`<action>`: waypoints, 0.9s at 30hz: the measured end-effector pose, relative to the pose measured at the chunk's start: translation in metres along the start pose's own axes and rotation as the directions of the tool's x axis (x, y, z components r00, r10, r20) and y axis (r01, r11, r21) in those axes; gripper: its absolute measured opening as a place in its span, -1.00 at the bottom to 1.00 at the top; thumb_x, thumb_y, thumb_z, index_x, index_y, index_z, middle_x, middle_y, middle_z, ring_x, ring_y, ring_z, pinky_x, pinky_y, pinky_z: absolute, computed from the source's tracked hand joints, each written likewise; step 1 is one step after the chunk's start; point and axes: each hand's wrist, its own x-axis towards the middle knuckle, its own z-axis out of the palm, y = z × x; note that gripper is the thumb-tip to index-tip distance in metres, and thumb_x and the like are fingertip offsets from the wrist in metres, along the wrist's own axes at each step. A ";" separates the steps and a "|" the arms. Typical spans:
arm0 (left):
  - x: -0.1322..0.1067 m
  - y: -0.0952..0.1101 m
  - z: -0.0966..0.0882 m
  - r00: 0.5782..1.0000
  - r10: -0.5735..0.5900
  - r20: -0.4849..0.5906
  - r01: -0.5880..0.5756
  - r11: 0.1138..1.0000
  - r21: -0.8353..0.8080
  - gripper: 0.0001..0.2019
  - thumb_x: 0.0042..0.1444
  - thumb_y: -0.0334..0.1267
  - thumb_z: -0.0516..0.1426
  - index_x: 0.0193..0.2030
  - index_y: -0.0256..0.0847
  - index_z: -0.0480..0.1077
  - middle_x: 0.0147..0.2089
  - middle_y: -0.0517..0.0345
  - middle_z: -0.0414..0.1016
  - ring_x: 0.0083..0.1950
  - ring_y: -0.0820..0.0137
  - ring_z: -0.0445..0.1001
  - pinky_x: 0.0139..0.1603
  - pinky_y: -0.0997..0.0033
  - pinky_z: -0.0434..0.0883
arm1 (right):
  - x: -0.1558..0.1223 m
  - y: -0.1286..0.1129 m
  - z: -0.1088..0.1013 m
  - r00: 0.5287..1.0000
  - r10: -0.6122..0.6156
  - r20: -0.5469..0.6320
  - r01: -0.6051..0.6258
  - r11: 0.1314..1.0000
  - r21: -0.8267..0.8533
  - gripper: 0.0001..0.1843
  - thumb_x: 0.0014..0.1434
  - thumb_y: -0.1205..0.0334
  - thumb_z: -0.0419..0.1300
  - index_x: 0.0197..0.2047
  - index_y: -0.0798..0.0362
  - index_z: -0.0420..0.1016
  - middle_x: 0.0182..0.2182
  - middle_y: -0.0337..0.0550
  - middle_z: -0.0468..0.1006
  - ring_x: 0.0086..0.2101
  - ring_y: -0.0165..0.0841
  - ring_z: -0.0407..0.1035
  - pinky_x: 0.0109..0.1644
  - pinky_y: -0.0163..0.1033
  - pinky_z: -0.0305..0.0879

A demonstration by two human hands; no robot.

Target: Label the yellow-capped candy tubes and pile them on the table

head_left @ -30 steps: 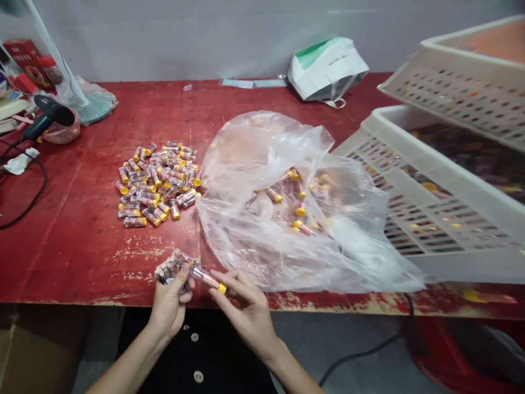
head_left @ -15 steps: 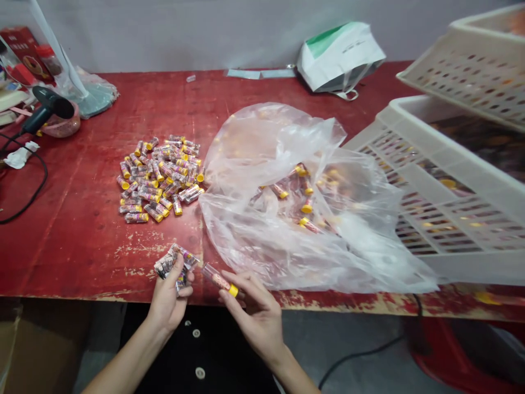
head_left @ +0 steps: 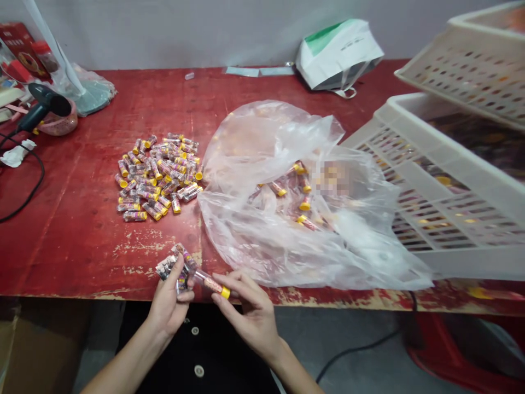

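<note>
- Your right hand (head_left: 250, 312) has brought the yellow-capped tube (head_left: 211, 283) against the bundle of tubes (head_left: 174, 268), just below the plastic bag (head_left: 262, 241).
- Your right fingers (head_left: 235, 282) pinch that tube together.
- Your left fingers (head_left: 177, 279) clamp the bundle.
- Inside the bag, a pixelated patch (head_left: 332, 178) hides the contents.

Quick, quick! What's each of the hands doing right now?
Left hand: closed, holding a bundle of clear tubes.
Right hand: closed, holding a yellow-capped clear tube.
</note>
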 end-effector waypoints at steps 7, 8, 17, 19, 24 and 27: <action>-0.007 -0.006 0.002 0.987 0.158 0.031 -0.161 0.976 0.150 -0.64 -0.13 -0.13 0.39 -0.33 -0.27 0.38 -0.47 0.26 0.34 -0.56 0.64 0.26 -0.72 0.72 -0.03 | 0.000 -0.010 -0.001 0.989 -0.127 -0.072 0.112 0.977 -0.184 -0.48 0.14 0.46 0.26 0.14 -0.12 0.50 -0.32 -0.15 0.44 -0.36 -0.39 0.40 -0.32 -0.30 0.44; -0.008 -0.008 0.002 0.982 0.187 0.031 -0.190 0.966 0.173 -0.64 -0.14 -0.12 0.39 -0.33 -0.28 0.39 -0.48 0.24 0.35 -0.56 0.63 0.26 -0.71 0.71 -0.03 | 0.000 -0.012 -0.001 0.987 -0.151 -0.063 0.137 0.972 -0.191 -0.47 0.12 0.47 0.27 0.14 -0.12 0.51 -0.33 -0.15 0.45 -0.36 -0.38 0.40 -0.30 -0.28 0.45; -0.006 -0.009 -0.003 0.966 0.247 0.080 -0.259 0.939 0.226 -0.67 -0.06 -0.11 0.36 -0.26 -0.27 0.43 -0.54 0.25 0.33 -0.57 0.61 0.23 -0.70 0.67 -0.06 | 0.003 -0.010 0.004 0.944 0.326 -0.049 -0.304 0.917 0.257 -0.75 0.16 0.16 0.30 -0.07 -0.05 0.63 -0.34 -0.19 0.44 -0.54 -0.47 0.42 -0.49 -0.33 0.49; -0.007 -0.007 -0.002 0.970 0.232 0.065 -0.241 0.950 0.198 -0.65 -0.05 -0.11 0.35 -0.21 -0.26 0.42 -0.50 0.24 0.36 -0.56 0.62 0.24 -0.70 0.69 -0.06 | 0.002 -0.009 0.003 0.949 0.303 -0.085 -0.276 0.931 0.241 -0.75 0.15 0.17 0.32 -0.08 -0.06 0.63 -0.35 -0.20 0.43 -0.53 -0.48 0.43 -0.47 -0.34 0.49; -0.006 -0.004 0.002 0.987 0.158 -0.004 -0.156 0.981 0.119 -0.60 -0.09 -0.06 0.36 -0.22 -0.26 0.39 -0.38 0.21 0.37 -0.51 0.63 0.28 -0.71 0.72 -0.05 | 0.002 -0.009 -0.001 0.961 0.273 -0.042 -0.247 0.918 0.310 -0.78 0.18 0.19 0.29 -0.10 -0.07 0.64 -0.38 -0.24 0.40 -0.60 -0.51 0.42 -0.54 -0.38 0.42; -0.006 -0.004 0.002 0.990 0.143 0.013 -0.143 0.982 0.122 -0.62 -0.07 -0.07 0.36 -0.25 -0.27 0.37 -0.41 0.23 0.33 -0.52 0.64 0.25 -0.71 0.72 -0.04 | 0.003 -0.007 -0.001 0.967 0.255 -0.024 -0.233 0.913 0.335 -0.78 0.18 0.21 0.29 -0.08 -0.09 0.64 -0.36 -0.23 0.41 -0.59 -0.51 0.42 -0.55 -0.38 0.43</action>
